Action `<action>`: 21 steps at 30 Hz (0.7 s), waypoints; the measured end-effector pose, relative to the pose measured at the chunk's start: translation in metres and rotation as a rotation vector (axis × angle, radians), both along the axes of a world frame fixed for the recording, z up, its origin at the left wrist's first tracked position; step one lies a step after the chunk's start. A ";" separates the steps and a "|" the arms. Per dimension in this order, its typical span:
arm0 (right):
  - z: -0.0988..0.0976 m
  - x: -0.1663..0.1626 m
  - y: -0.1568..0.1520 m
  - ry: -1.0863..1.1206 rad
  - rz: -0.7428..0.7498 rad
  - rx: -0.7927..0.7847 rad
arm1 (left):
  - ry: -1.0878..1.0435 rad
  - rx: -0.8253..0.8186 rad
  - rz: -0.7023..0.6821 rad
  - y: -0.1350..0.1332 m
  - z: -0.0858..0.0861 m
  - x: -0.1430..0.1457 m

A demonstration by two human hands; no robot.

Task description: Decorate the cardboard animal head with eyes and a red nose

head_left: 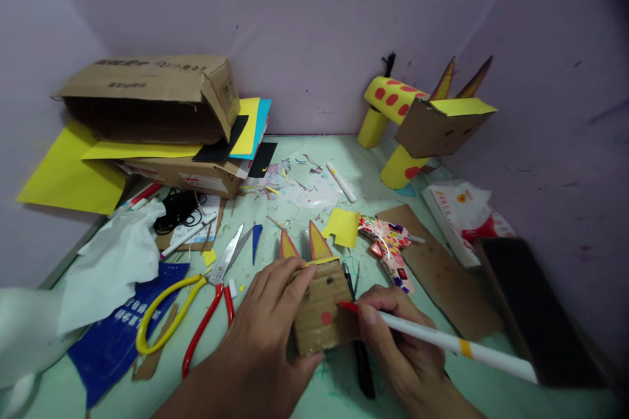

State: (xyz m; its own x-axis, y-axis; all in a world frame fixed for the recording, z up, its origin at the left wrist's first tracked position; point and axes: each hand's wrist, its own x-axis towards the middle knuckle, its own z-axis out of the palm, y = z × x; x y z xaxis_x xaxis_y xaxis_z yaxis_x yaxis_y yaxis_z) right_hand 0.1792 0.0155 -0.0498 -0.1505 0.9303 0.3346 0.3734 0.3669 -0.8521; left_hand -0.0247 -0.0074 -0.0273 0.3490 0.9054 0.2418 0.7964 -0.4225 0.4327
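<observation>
My left hand (268, 324) grips a small cardboard box head (319, 301) from its left side, thumb at the bottom edge and fingers over the top. The box has two pointed yellow-and-orange ears, a dark eye dot and a red spot on its front. In my right hand (400, 347) is a white marker (432, 334) with a red tip and a yellow band. Its tip meets the face of the box, right of the red spot. Under and behind the box lies a black-handled pen-like tool (362, 366), partly hidden. Scissors (219, 281) with yellow and red handles lie open on the left.
At the back right stands a yellow paper giraffe-like figure (407, 118) with red spots. Cardboard boxes (147, 91) and coloured paper fill the back left. A glue gun-shaped patterned item (388, 242), a cardboard strip (442, 275), a tissue pack (464, 222) and a phone (535, 314) lie right.
</observation>
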 end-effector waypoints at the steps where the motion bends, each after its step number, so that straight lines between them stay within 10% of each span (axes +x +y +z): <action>1: 0.000 0.000 0.001 -0.009 0.002 0.014 | -0.001 0.000 -0.001 0.000 0.000 0.000; 21: 0.002 -0.001 -0.001 -0.068 0.028 0.010 | -0.015 0.000 -0.010 0.000 0.001 -0.001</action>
